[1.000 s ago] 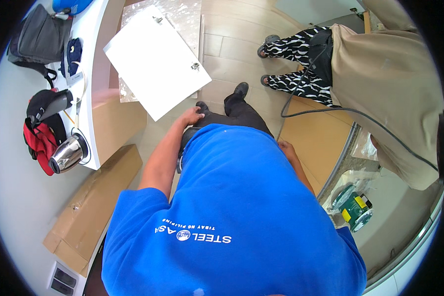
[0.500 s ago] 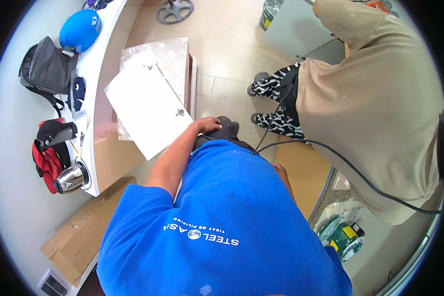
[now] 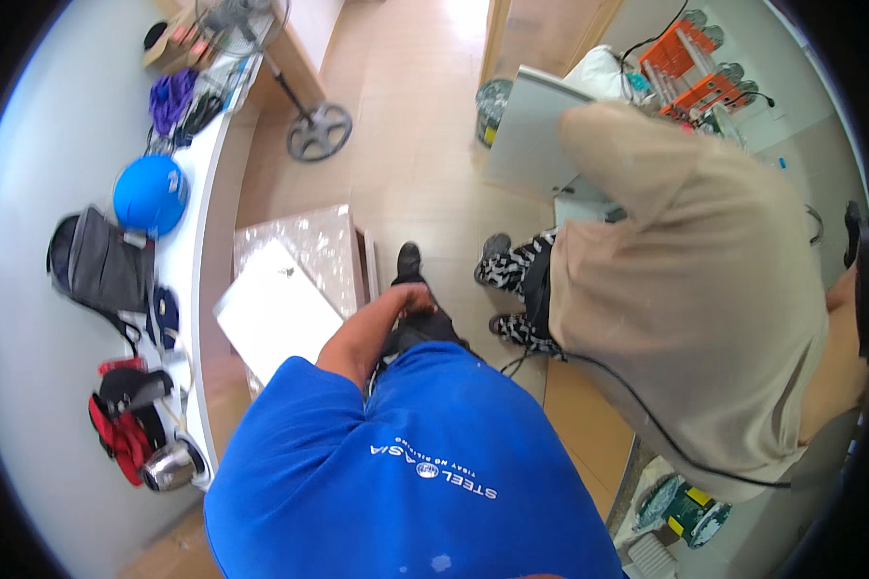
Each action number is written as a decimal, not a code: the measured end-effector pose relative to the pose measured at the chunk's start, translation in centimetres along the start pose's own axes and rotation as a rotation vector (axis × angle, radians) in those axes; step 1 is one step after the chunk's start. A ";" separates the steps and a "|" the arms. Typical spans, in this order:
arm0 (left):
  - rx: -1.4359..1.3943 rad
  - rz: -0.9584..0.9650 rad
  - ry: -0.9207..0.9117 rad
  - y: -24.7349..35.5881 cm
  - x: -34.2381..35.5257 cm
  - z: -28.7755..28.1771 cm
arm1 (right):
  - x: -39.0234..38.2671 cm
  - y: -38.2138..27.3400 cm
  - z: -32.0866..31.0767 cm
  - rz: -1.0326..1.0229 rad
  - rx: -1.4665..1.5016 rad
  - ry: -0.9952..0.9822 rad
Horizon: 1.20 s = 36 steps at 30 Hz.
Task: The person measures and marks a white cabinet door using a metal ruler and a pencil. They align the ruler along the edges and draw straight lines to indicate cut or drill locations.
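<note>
Hanging right of the white panel (image 3: pixel 275 314), the left hand (image 3: pixel 417 299) (grip unreadable; right hand hidden) could, swinging, knock it askew.

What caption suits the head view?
Left hand by dark trousers, white panel to its left, co-worker to the right.

Wide open ahead over the floor (image 3: pixel 406 135), hemmed in left by the panel (image 3: pixel 278 317), right by the co-worker (image 3: pixel 686 289)!
</note>
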<state>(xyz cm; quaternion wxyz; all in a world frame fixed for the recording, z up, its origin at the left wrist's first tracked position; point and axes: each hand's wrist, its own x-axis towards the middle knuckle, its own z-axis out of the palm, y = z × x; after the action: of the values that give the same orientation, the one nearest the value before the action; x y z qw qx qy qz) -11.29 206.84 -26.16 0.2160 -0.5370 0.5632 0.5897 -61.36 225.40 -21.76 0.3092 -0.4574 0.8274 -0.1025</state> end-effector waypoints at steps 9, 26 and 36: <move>0.065 0.219 0.058 -9.8 4.6 -14.6 | 19.8 -27.8 -13.0 -0.014 -0.280 0.698; -0.547 -0.100 0.166 -14.7 0.2 -40.5 | 22.1 -32.2 -16.9 0.580 -0.587 0.746; -0.710 -0.061 0.336 -13.9 4.4 -60.7 | 24.5 -34.1 -27.6 0.807 -0.745 0.910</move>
<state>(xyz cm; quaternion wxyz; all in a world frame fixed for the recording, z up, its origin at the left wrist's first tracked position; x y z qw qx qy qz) 22.85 154.68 -23.22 -0.0609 -0.6840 0.3355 0.6449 -63.97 183.09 5.20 -0.2297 -0.1028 0.9592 0.1286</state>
